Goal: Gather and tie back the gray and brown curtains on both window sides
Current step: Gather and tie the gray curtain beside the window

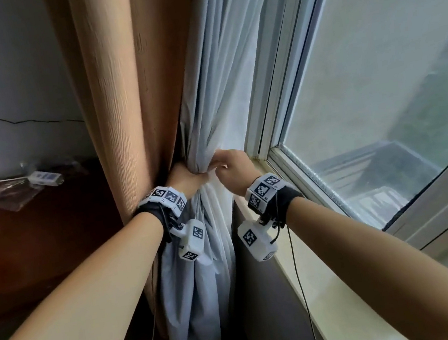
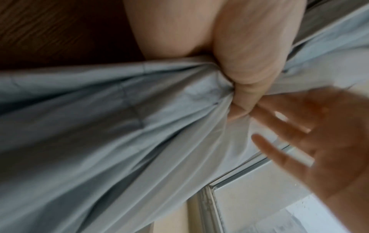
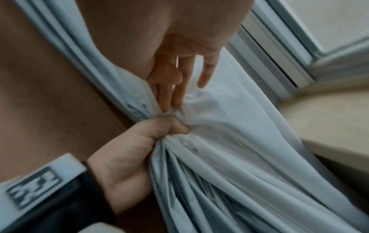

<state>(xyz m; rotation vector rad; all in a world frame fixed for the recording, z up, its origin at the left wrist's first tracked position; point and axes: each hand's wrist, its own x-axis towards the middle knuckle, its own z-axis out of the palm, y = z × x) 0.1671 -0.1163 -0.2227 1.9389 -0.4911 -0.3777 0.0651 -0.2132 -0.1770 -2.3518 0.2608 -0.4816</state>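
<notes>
The gray curtain (image 1: 220, 69) hangs beside the window, and the brown curtain (image 1: 120, 98) is to its left. My left hand (image 1: 189, 176) grips the gray cloth bunched in its fist at sill height, so the folds fan out above and below. In the right wrist view the left fist (image 3: 139, 141) is closed round the gathered gray curtain (image 3: 239, 141). My right hand (image 1: 230, 163) is just right of it. Its straight fingers (image 3: 175, 94) touch the cloth at the bunch. In the left wrist view the right hand (image 2: 319, 141) is spread and blurred. No tie-back is visible.
The window frame (image 1: 279, 104) and pale sill (image 1: 334, 284) run along the right. A dark wooden surface (image 1: 39, 239) on the left holds a plastic bag and a white adapter (image 1: 45, 177). Thin cables hang from both wrist units.
</notes>
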